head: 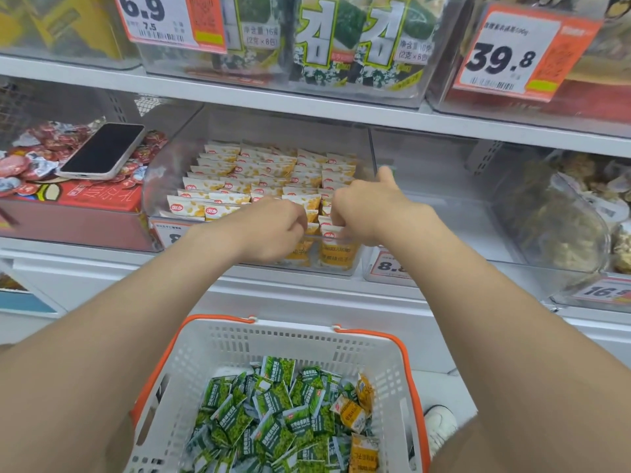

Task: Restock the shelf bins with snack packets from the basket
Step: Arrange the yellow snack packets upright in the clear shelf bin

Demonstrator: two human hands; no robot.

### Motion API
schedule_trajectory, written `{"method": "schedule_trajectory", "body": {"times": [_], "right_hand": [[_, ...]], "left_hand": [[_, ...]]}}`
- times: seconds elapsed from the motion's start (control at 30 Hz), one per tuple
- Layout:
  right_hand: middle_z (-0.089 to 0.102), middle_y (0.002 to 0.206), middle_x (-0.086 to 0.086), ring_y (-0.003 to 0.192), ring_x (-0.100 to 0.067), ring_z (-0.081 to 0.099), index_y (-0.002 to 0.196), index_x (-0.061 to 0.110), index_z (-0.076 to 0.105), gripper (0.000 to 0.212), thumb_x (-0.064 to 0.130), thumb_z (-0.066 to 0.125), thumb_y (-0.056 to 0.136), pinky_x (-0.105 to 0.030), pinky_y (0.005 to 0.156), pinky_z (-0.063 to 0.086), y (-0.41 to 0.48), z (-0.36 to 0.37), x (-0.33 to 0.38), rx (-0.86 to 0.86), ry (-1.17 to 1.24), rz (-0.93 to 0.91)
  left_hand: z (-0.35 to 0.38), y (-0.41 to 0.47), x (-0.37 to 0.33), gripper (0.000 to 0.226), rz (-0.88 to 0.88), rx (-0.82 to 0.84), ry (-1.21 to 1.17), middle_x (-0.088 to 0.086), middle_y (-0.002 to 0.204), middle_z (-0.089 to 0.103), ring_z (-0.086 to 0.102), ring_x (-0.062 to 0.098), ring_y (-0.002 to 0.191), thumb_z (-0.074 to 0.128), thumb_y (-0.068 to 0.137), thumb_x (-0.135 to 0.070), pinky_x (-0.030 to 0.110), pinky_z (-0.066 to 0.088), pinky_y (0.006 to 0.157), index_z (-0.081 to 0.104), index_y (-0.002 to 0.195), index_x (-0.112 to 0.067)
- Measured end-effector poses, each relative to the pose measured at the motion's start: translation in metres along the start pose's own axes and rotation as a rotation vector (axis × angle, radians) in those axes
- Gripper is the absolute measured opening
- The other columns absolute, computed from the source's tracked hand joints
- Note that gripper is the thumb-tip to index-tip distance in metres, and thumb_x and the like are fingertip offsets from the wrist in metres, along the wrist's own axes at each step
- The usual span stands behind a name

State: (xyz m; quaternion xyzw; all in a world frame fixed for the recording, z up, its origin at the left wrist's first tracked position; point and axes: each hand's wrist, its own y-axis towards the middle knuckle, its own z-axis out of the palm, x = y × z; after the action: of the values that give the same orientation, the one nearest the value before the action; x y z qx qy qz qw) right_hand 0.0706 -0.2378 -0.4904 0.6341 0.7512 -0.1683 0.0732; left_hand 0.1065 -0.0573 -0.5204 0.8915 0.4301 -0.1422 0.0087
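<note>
At the bin's [160,172] front, our left hand [273,227] and right hand [368,206] each curl round yellow packets [218,186], and a clumsy shove could topple the neat rows or spill some into the basket [293,327] below the bin.

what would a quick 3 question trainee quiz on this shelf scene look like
1. True or false: the phone lies on top of the red sweets.
2. The snack packets in the basket are mostly: A green, B red, C blue.
3. Fill in: the left hand and right hand are both at the front of the clear bin holding ____ packets.
Key: 1 true; 2 A; 3 yellow.
</note>
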Motion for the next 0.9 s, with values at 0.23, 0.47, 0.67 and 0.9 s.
{"method": "schedule_trajectory", "body": {"times": [0.23,0.47,0.67,0.9], "right_hand": [[0.06,0.076,0.009,0.086,-0.024,0.058,0.072,0.025,0.054,0.032,0.039,0.073,0.094,-0.048,0.105,0.024,-0.001,0.0,-0.002,0.024,0.06,-0.085],[0.07,0.094,-0.001,0.092,-0.03,0.065,0.107,0.028,0.073,0.034,0.009,0.054,0.086,-0.038,0.073,0.054,-0.056,0.001,0.007,-0.423,0.299,-0.017],[0.069,0.079,-0.003,0.08,-0.029,0.065,0.083,0.016,0.073,0.022,0.028,0.056,0.091,-0.042,0.074,0.059,-0.117,0.028,0.029,0.22,0.335,-0.113],[0.046,0.073,0.001,0.058,-0.017,0.042,0.076,0.014,0.05,0.023,0.013,0.056,0.098,-0.03,0.051,0.037,-0.148,0.107,0.057,0.615,0.185,-0.128]], "left_hand": [[0.001,-0.003,0.0,0.037,0.059,-0.071,-0.019,0.004,0.115,0.073,0.062,0.024,0.109,0.042,0.099,-0.014,0.033,0.047,0.085,0.074,0.117,-0.02],[0.004,-0.017,-0.02,0.023,0.134,-0.44,-0.03,-0.011,0.084,0.071,0.067,0.023,0.084,0.052,0.088,-0.031,0.043,0.058,0.075,0.072,0.098,-0.03],[0.04,-0.041,-0.057,0.017,0.222,-0.434,-0.128,-0.012,0.058,0.059,0.062,0.021,0.065,0.051,0.086,-0.036,0.04,0.056,0.062,0.066,0.089,-0.03],[0.14,-0.037,-0.099,0.018,0.275,0.223,0.138,-0.001,0.093,0.069,0.065,0.028,0.091,0.055,0.092,-0.027,0.03,0.038,0.058,0.071,0.101,-0.026]]}}
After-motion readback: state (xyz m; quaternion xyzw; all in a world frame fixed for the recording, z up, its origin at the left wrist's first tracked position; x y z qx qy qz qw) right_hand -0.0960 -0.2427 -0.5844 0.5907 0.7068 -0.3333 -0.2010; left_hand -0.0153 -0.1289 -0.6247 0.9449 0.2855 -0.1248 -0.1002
